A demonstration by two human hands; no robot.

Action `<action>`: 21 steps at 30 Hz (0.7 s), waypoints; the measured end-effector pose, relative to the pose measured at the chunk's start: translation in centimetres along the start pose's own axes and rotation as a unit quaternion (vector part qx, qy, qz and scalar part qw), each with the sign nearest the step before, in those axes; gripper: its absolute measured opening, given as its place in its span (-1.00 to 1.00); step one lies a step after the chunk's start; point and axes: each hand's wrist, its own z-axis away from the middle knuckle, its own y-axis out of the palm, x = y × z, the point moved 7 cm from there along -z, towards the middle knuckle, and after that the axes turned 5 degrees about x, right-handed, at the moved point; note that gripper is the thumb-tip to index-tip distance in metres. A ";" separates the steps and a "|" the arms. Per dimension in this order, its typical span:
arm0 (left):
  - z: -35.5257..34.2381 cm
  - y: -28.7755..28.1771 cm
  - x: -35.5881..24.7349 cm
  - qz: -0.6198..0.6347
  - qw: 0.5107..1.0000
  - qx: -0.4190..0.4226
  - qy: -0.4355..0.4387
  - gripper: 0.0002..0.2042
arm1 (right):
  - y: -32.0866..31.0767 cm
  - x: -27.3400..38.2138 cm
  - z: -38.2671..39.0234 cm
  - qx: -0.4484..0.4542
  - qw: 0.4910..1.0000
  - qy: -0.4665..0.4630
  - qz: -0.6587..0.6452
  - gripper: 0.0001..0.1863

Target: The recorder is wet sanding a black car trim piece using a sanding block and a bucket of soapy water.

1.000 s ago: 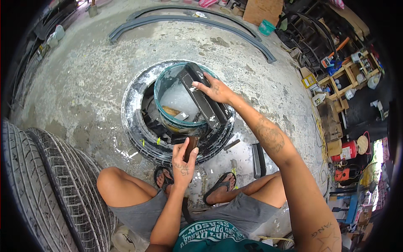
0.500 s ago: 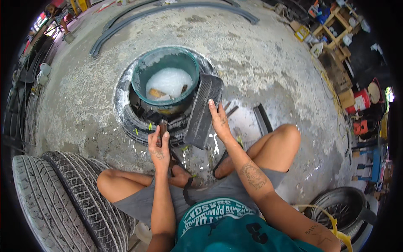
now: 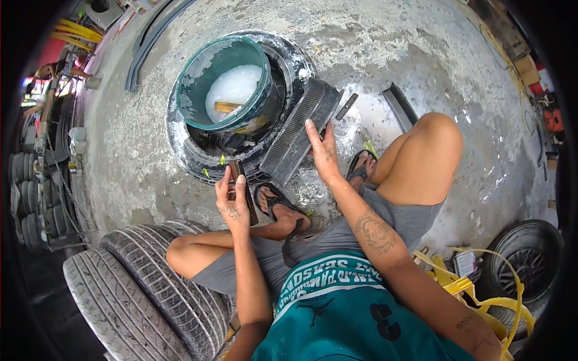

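The left hand (image 3: 233, 201) covers the middle of the dark tool (image 3: 244, 192), the bucket (image 3: 226, 84) hides the tyre's (image 3: 192, 153) centre, and the stacked tyres (image 3: 138, 289) run off the lower edge.

I sit on a wet, stained concrete floor (image 3: 421, 48). Near the frame's upper middle a black tyre (image 3: 180, 144) lies flat on it, a short black strip (image 3: 400, 105) to its right. Two treaded tyres (image 3: 138, 289) lie lower left, a rimmed wheel (image 3: 530, 253) lower right.
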 end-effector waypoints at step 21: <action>0.0 2.3 0.1 -0.046 0.998 0.053 0.000 -0.53 | -1.8 -7.4 -2.6 -0.073 0.996 0.046 -0.013 0.29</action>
